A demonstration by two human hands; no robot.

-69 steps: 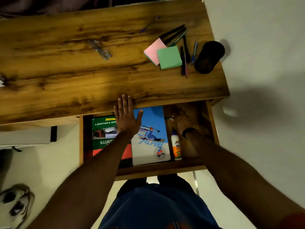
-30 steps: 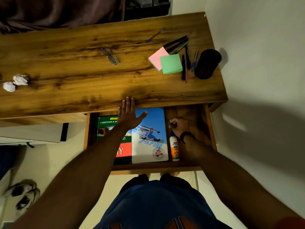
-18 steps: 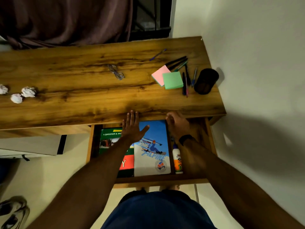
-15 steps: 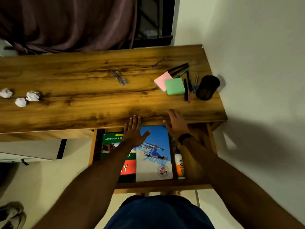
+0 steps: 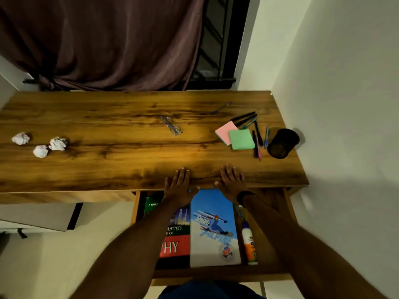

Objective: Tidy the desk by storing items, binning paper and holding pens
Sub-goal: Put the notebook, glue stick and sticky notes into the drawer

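My left hand (image 5: 178,186) and my right hand (image 5: 232,183) hover flat and empty over the front edge of the wooden desk (image 5: 129,160), fingers spread. Below them the drawer (image 5: 218,275) stands open. It holds a green and red book (image 5: 174,240), a blue skiing booklet (image 5: 213,229) and a glue bottle (image 5: 249,244). Three crumpled paper balls (image 5: 41,144) lie at the desk's left. Several pens (image 5: 257,139) lie at the right beside pink and green sticky notes (image 5: 236,137) and a black pen holder (image 5: 281,143).
A pair of glasses (image 5: 171,125) lies mid-desk, and a purple pen (image 5: 221,107) lies farther back. A white wall (image 5: 345,104) bounds the desk on the right. A dark curtain (image 5: 108,39) hangs behind it.
Both hands have risen out of the drawer to the desk's front edge. My right hand left the glue bottle's area. The view has tilted up, revealing the paper balls and the curtain.
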